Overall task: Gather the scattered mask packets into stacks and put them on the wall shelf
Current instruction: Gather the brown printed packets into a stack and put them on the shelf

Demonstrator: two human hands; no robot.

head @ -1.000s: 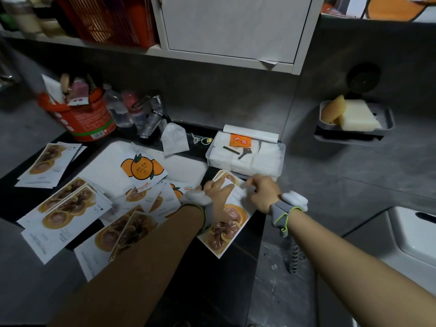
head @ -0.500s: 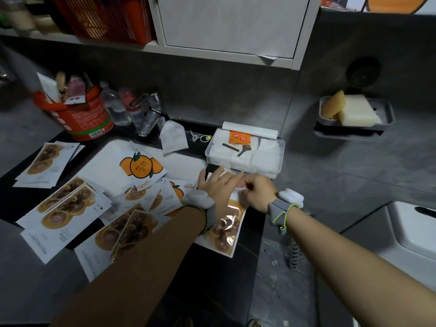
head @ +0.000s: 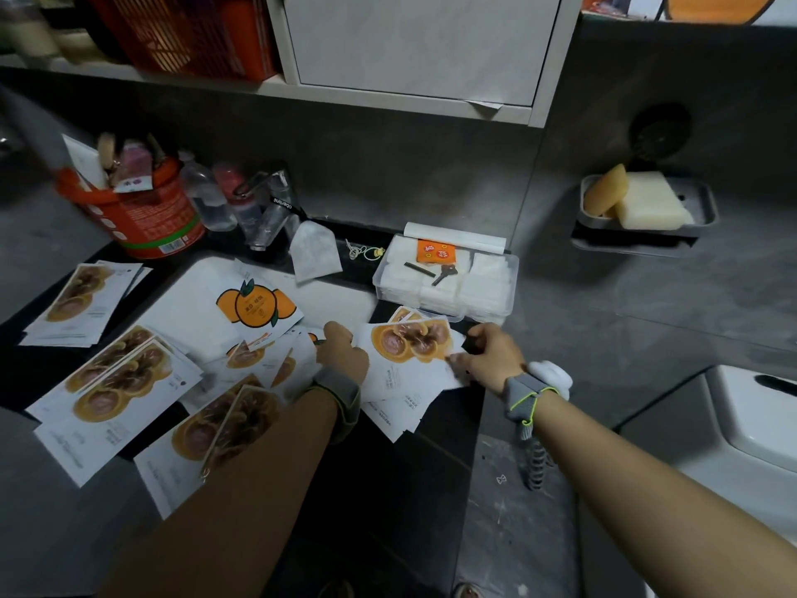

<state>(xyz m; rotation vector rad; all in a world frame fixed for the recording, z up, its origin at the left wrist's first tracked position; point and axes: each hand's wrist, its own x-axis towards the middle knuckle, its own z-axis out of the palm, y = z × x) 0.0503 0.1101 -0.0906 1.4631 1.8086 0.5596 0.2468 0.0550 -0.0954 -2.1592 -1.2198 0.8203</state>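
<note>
Several white mask packets with brown mushroom prints lie scattered over the dark counter (head: pixel 414 463). A small stack of mushroom packets (head: pixel 407 351) sits between my hands. My left hand (head: pixel 343 351) holds the stack's left edge; its fingertips are hidden under the packets. My right hand (head: pixel 491 353) pinches the stack's right edge. More packets lie at the left (head: pixel 116 381), the far left (head: pixel 77 295) and the lower middle (head: pixel 215 433). A packet with an orange-fruit print (head: pixel 254 306) lies on the white sink cover. The wall shelf (head: pixel 142 75) runs above at the upper left.
A clear plastic box (head: pixel 448 287) with white pads, a key and an orange card stands just behind the stack. A red bucket (head: pixel 138 213), bottles and a tap (head: pixel 276 209) crowd the back left. A wall soap dish (head: pixel 642 209) hangs right. A white cabinet (head: pixel 418 45) hangs above.
My left hand slid off the top of the packet to the stack's left edge. The top mushroom packet, covered before, now shows its print, and the stack is fanned out.
</note>
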